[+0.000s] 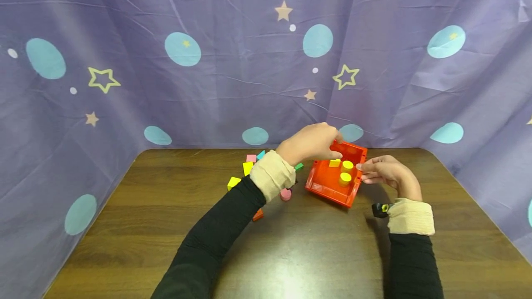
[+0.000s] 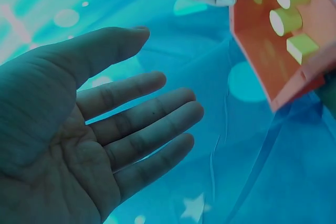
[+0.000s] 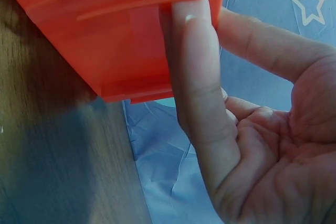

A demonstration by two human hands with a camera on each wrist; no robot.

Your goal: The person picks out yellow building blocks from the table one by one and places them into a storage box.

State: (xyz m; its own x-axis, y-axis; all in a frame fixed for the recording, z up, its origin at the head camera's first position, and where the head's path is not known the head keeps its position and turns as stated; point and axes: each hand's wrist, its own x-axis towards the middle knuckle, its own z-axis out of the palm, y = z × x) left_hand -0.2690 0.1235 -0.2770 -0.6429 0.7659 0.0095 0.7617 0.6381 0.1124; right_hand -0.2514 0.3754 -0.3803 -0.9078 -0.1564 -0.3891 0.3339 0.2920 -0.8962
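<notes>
A red plastic bin (image 1: 328,190) is at the right of the table, gripped at its right wall by my right hand (image 1: 388,174). In the right wrist view the fingers (image 3: 202,82) press under the bin's ledge, with the thumb on the other side of the wall. Inside lie two yellow cylinders (image 1: 345,179) and a yellow block (image 1: 335,163). My left hand (image 1: 313,143) hovers by the bin's far left side. Its fingers (image 2: 147,135) are spread and straight in the left wrist view, with nothing in the palm.
Left of the bin, partly behind the left forearm, several loose blocks lie on the wooden table (image 1: 166,225): a yellow block (image 1: 233,183), a pink cylinder (image 1: 285,194), a green piece (image 1: 299,166) and a red piece (image 1: 257,215). A purple patterned curtain (image 1: 232,59) hangs behind the table.
</notes>
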